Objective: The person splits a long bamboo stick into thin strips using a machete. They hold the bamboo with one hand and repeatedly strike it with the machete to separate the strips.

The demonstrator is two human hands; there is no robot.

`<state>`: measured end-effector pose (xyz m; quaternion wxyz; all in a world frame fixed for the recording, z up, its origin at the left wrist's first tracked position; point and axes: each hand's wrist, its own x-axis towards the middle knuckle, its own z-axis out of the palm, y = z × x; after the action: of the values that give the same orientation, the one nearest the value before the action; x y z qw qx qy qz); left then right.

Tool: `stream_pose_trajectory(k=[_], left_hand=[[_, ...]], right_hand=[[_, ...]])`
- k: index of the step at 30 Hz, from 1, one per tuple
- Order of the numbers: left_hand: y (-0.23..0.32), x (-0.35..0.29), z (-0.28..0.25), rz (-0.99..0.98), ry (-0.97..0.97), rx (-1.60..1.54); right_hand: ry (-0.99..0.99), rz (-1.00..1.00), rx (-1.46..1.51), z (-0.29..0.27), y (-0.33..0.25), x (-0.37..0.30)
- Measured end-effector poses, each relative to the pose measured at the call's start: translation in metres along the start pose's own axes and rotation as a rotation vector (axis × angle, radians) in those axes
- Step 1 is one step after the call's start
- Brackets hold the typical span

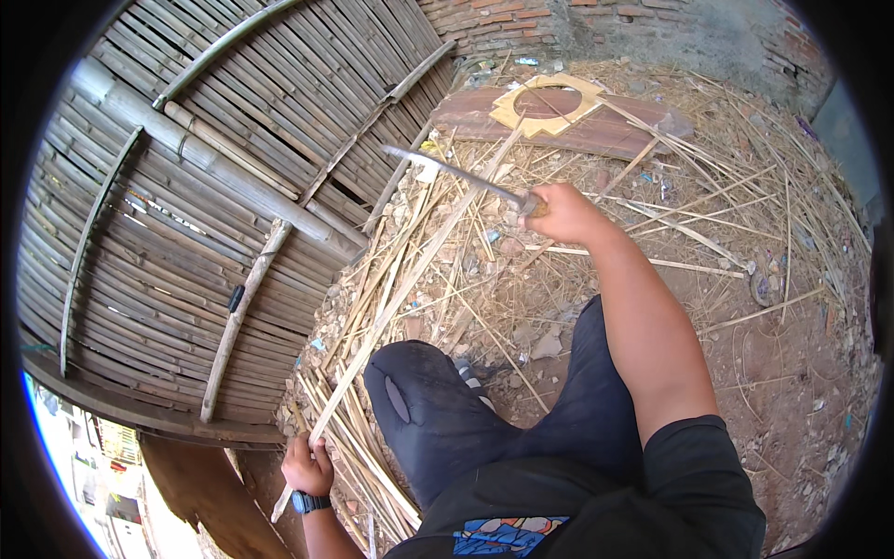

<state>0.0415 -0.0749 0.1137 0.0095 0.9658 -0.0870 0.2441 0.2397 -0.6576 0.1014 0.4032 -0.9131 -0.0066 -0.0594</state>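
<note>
My right hand (563,214) is wrapped round the handle of a long knife (456,172). Its narrow dark blade points to the far left, above the scattered strips. Low on the left, my left hand (307,466) is closed on a long, pale bamboo strip (382,321). The strip slants away from me to the far right, and a short end sticks out below my fist. From this view the blade passes over the strip's far part; whether they touch, I cannot tell. More bamboo strips (358,433) lie on the ground beside my left knee.
A slatted bamboo wall (196,214) rises on the left. At the back, a yellow frame with a round hole (584,110) rests on a brown board (466,112) before a brick wall (633,33). Loose strips and litter cover the dirt ground (643,303) on the right.
</note>
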Motion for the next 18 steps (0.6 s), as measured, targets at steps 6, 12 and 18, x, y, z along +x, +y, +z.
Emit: stream_pose_trajectory(k=[6,12,18], left_hand=[[-0.009,-0.013,0.003,0.033,0.043,0.044],[-0.003,-0.003,-0.005,0.057,0.065,0.039],[-0.011,-0.013,-0.001,0.044,0.069,0.015]], right_hand=[[0.006,-0.039,-0.017,-0.002,-0.011,-0.014],[-0.031,-0.035,0.009,-0.010,-0.003,-0.011],[0.029,0.027,0.106,-0.014,-0.005,-0.014]])
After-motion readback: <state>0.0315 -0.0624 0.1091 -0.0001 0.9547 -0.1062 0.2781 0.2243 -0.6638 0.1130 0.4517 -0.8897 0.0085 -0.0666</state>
